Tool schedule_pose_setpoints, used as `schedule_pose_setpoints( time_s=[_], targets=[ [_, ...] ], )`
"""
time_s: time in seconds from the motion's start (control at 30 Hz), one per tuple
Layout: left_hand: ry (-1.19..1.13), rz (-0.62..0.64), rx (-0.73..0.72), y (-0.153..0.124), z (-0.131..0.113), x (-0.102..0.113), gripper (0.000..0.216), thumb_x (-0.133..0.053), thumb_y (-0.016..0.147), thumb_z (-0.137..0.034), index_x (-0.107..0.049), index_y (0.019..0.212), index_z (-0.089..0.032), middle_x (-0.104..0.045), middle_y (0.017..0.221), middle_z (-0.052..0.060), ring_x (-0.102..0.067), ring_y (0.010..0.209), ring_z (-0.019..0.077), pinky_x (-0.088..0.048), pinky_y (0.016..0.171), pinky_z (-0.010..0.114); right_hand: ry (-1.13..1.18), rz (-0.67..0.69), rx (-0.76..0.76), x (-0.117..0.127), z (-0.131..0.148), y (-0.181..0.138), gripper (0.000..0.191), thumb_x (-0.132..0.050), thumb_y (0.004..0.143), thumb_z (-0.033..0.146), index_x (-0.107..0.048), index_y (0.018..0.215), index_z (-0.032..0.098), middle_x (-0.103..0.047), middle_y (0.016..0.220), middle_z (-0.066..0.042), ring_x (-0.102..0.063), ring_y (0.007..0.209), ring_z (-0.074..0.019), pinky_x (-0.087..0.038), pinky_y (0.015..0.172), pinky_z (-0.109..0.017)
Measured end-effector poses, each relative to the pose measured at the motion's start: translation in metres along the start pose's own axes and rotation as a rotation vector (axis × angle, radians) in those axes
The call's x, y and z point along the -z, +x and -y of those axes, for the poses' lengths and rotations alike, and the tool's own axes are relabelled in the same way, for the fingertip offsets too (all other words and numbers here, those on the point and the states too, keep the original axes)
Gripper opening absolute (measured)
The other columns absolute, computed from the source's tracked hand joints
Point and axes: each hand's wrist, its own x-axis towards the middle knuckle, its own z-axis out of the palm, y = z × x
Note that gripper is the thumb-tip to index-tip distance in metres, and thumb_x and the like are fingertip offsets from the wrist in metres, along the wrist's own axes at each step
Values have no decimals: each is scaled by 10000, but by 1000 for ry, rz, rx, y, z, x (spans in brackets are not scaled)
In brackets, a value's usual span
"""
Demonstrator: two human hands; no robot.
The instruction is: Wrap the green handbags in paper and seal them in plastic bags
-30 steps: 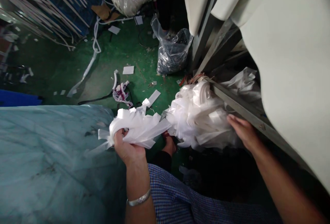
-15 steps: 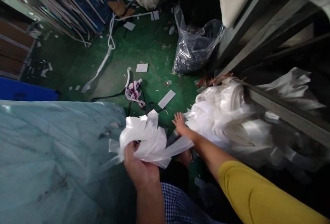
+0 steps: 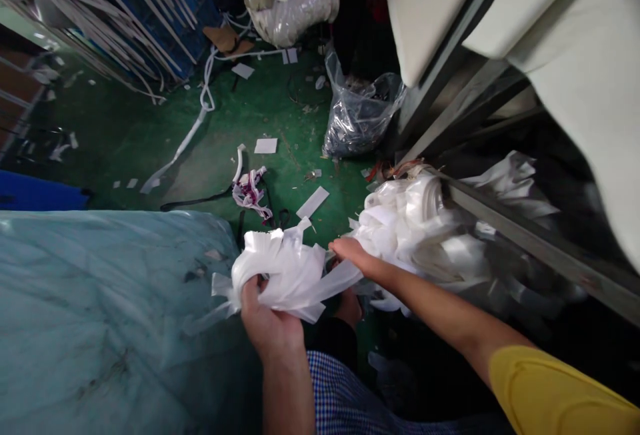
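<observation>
1. White, thin and crumpled, a bundle of flat plastic strips [image 3: 287, 271] sits in the left hand [image 3: 267, 318], whose fingers are curled tight around its lower left end, thumb up against the strips.
2. The bundle lies low in the middle of the view, just over the edge of a large pale teal plastic-covered mass [image 3: 100, 308] that fills the lower left.
3. One strip trails out of the bundle to the right, toward the right hand [image 3: 347, 251].
4. The right hand reaches forward with its fingers drawn narrow over the strip's far end; whether it pinches the strip or only touches it cannot be told.
5. Just beyond that hand is a loose heap of white plastic strips [image 3: 415, 225], touching a grey metal frame rail [image 3: 525, 235] that slants down to the right.
6. The right arm ends in a yellow sleeve [image 3: 555, 391]; blue-and-white checked fabric [image 3: 350, 398] shows at the bottom between the two arms.
7. The green floor [image 3: 280, 108] beyond is littered with white scraps, and a clear plastic bag of dark material [image 3: 357, 121] stands on it, well apart from the hands.
</observation>
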Motion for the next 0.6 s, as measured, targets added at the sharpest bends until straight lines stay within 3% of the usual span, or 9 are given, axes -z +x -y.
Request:
schedule_pose_setpoints(
  time_s=[0.03,0.13,0.17,0.2,0.3,0.37,0.47,0.53,0.6],
  targets=[
    [-43,-25,6,-2,-1,-2,79,-650,747,-132,-632,814,-170,-609,727,-45,-610,681,110,-555,722,230,6,2,9,15,-3,-7,110,-652,834,154,-702,931,152,-698,919,-31,-665,857,-172,-521,822,-307],
    [-92,-9,2,-7,0,-7,92,-651,715,-97,-612,758,-168,-578,697,-61,-597,679,97,-541,740,211,56,-103,-34,73,-44,-48,434,-566,786,48,-681,1155,246,-683,1167,-44,-642,1033,-204,-472,969,-339],
    [-89,6,-1,-9,2,-7,88,-648,710,-100,-604,745,-169,-571,690,-60,-598,685,101,-540,745,216,105,-196,-108,94,-65,-67,457,-538,796,48,-663,1191,242,-667,1212,-57,-622,1089,-213,-457,1004,-351],
    [-85,22,0,-12,3,-8,87,-646,706,-106,-596,736,-170,-568,688,-58,-600,695,107,-541,754,225,343,-420,-296,113,-88,-87,405,-585,746,37,-704,1085,227,-693,1144,-54,-615,1100,-217,-448,1023,-329],
    [-71,78,14,-18,9,-11,97,-652,692,-130,-581,740,-176,-572,705,-49,-610,732,129,-549,796,271,573,-705,-657,149,-151,-147,155,-637,767,131,-677,903,193,-702,898,-73,-649,941,-223,-549,847,-327],
    [-51,108,29,-21,12,-13,98,-651,693,-159,-564,733,-179,-568,707,-44,-615,742,140,-551,802,294,693,-767,-801,153,-177,-183,29,-646,790,182,-624,807,192,-656,731,-48,-648,734,-192,-576,676,-303],
    [-12,117,30,-25,14,-17,113,-639,697,-186,-526,707,-183,-540,683,-48,-603,715,132,-546,774,275,846,-783,-928,135,-185,-229,127,-669,799,232,-562,744,190,-600,637,-19,-606,570,-155,-573,556,-279],
    [10,117,17,-26,15,-19,128,-635,694,-196,-507,699,-185,-515,666,-55,-583,684,119,-539,755,257,921,-795,-982,113,-175,-252,133,-681,801,279,-586,826,190,-643,732,-39,-650,644,-174,-604,618,-312],
    [35,120,2,-27,16,-20,147,-640,688,-204,-494,692,-186,-493,654,-61,-565,663,110,-531,739,244,867,-820,-963,89,-156,-264,342,-703,795,353,-603,1089,210,-684,1024,-82,-685,922,-229,-605,822,-381]
  ],
)
